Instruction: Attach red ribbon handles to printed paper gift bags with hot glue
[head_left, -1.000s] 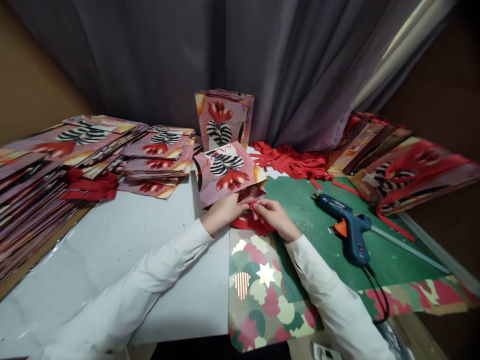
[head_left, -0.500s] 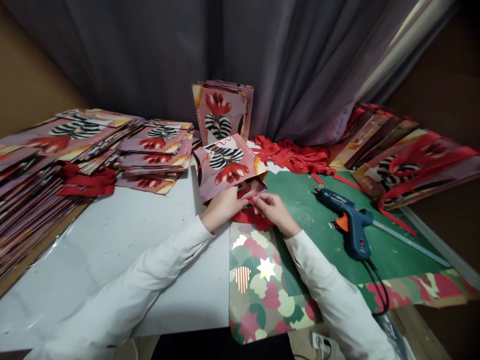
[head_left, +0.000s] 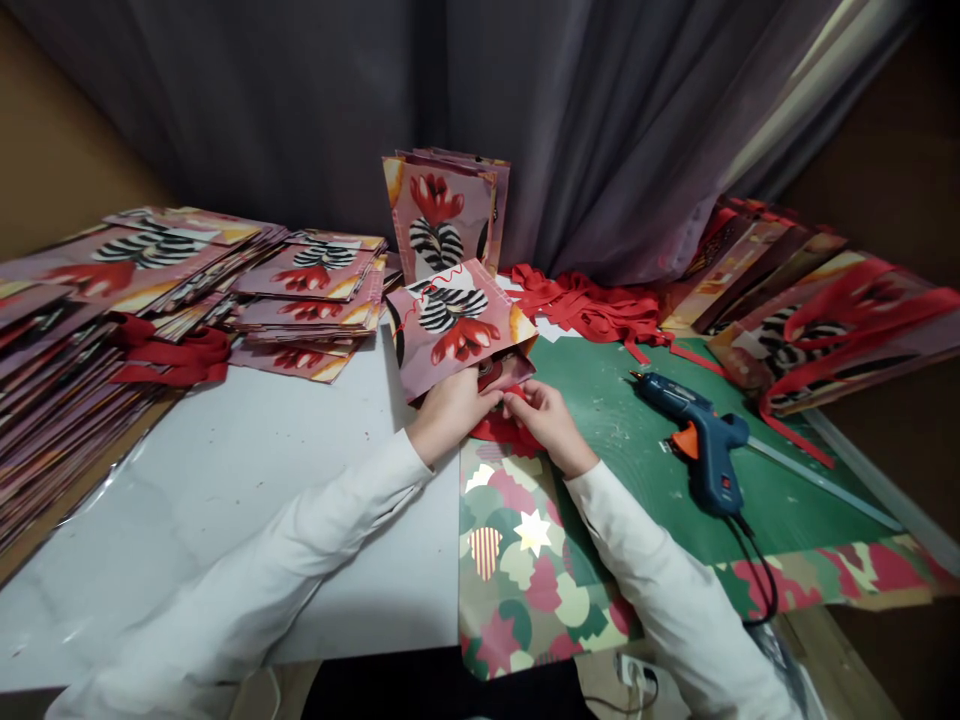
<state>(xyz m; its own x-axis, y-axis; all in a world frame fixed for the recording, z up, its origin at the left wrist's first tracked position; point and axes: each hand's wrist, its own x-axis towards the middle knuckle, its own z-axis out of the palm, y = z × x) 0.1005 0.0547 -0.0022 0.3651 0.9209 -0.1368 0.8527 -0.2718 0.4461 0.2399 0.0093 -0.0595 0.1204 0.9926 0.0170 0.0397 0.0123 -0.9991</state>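
A pink paper bag with a zebra-striped bow and red flower print lies tilted on the table, its opening toward me. My left hand reaches to that opening, its fingers closed at the bag's edge and partly hidden. Close beside it, my right hand pinches a red ribbon at the mouth of the bag. More of the red ribbon hangs below both hands. The fingertips of the two hands nearly meet.
A blue glue gun lies on the green mat at right. Stacked flat bags fill the left; a bag stands behind. A red ribbon pile sits at the back, with finished-looking bags beside it.
Both hands stay at the bag's opening with only small finger movements. The right fingers have come slightly nearer the left, and the ribbon between them has shifted a little. The view has tilted slightly.
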